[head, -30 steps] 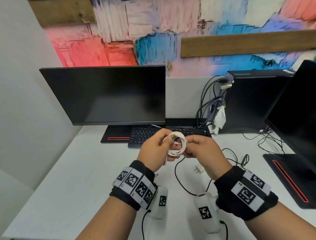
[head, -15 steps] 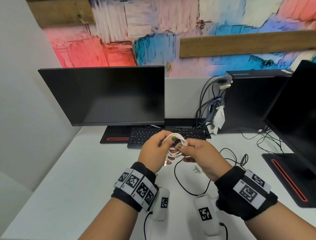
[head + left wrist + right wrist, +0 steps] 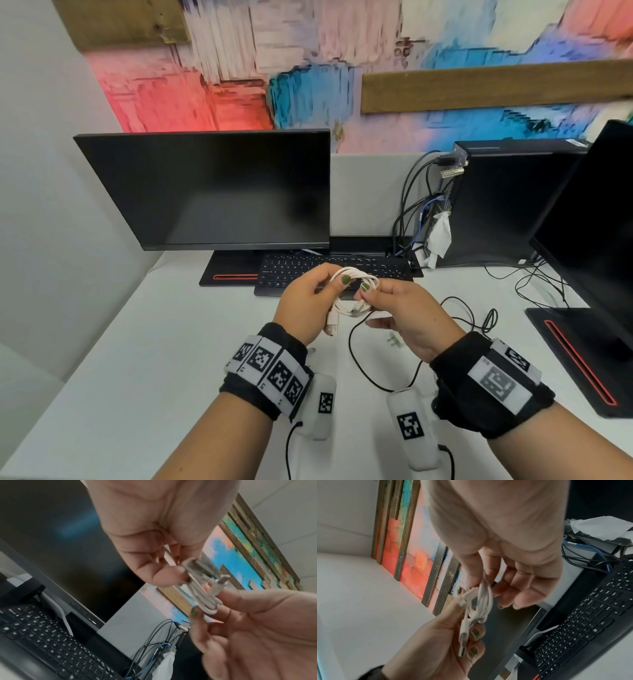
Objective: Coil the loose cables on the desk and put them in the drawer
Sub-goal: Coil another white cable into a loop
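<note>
Two hands are raised above the white desk (image 3: 113, 359), in front of the black keyboard (image 3: 298, 270), and one small coil of white cable (image 3: 356, 291) is held between them.

Item 1, white cable: wound into several loops, held clear of the desk. One USB plug (image 3: 463, 647) hangs from the coil along the left palm; a second, flat white connector (image 3: 467, 596) lies at the top of the bundle.

Item 2, left hand (image 3: 308, 305): the coil is pinched between thumb and curled fingers; green-painted nails are seen.

Item 3, right hand (image 3: 407, 318): the opposite side of the coil is pinched between thumb and forefinger; the remaining fingers are loosely curled and apart from the cable.

Item 4, black cable (image 3: 370, 373): laid loose on the desk beneath the right wrist, uncoiled, running back toward the right side.

Item 5, small white plug adapter (image 3: 395, 341): laid on the desk near the black cable.

Item 6, surroundings: a dark monitor (image 3: 212, 192) is placed behind the keyboard; a black computer tower (image 3: 507, 202) with attached cables is placed to the right; a second monitor (image 3: 596, 222) is seen at the right edge.
</note>
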Tool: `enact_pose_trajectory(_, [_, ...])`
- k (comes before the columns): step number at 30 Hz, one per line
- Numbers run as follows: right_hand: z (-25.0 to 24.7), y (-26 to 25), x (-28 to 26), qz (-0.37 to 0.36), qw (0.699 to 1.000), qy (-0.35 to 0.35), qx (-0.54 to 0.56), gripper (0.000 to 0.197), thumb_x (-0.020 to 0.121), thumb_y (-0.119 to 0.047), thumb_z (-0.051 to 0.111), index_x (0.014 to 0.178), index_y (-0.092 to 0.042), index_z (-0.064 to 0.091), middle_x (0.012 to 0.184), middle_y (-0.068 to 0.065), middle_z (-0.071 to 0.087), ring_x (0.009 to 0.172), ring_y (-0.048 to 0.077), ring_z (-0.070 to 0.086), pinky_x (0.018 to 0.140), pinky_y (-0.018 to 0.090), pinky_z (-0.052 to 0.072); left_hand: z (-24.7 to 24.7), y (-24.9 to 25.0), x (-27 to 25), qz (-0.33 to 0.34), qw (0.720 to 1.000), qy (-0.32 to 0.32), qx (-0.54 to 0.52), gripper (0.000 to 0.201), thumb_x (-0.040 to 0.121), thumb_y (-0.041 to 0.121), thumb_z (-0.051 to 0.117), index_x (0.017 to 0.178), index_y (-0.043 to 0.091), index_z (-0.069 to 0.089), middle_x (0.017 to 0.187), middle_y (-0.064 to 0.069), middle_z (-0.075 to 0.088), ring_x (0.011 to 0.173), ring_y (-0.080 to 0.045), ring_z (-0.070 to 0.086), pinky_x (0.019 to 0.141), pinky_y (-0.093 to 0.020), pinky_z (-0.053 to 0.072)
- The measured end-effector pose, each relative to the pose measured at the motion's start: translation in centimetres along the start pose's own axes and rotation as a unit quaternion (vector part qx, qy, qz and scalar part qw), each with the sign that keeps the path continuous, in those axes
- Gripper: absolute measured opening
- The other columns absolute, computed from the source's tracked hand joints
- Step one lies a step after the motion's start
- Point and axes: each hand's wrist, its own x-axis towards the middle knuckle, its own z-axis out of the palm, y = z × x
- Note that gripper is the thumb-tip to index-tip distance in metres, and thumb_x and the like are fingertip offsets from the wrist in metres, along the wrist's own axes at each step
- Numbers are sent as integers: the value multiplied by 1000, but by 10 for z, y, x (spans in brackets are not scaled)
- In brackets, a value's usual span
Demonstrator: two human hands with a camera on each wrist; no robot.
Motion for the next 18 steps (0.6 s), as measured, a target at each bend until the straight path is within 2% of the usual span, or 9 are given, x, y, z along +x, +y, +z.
enact_pose_trajectory(2, [0,1,0,4,1000,-3,-11,17,91,-16,59,81,-11,72,76,-1,70,72,11,61,66,28,48,-1,-2,0,-12,1000,-7,-12,14,94,25,53,91,24,67,60,21,59,55,4,51,52,-9,42])
enact_pose_trajectory(5, [-2,1,2,-1,1000,15,-17,14,87,-18,65,84,-7,73,73,2,70,66,11,58,60,25,43,-3,-3,-1,-55,997,-25,-57,13,92,26,56,90,23,69,58,16,58,50,-5,52,43,-24,49])
enact_pose_trajectory(10, [-6,2,7,-17,998,53,-14,13,85,-22,69,75,-13,74,69,0,69,63,10,59,58,23,45,-5,-5,0,-102,991,-19,-88,13,92,28,57,95,19,66,80,0,64,56,-14,57,49,-31,51])
enact_pose_trajectory(13, [-8,3,10,-26,997,73,2,14,85,-21,68,77,-11,74,70,4,68,64,12,57,60,25,45,-5,-6,-2,-102,990,-33,-92,15,85,13,66,99,19,65,75,-1,64,57,-16,59,51,-32,53])
enact_pose_trajectory(16, [-9,1,11,-38,995,92,10,10,88,-16,64,86,-11,72,74,8,67,63,13,55,60,25,44,-7,-8,-1,-97,990,-36,-91,25,84,-1,61,97,20,66,68,1,62,58,-15,60,56,-33,55])
enact_pose_trajectory(18, [-10,1,10,-50,994,99,12,11,89,-12,62,97,-16,69,76,5,69,63,12,57,61,25,44,-8,-10,0,-88,993,-37,-68,28,86,-3,57,98,21,67,67,3,61,59,-14,61,59,-33,56])
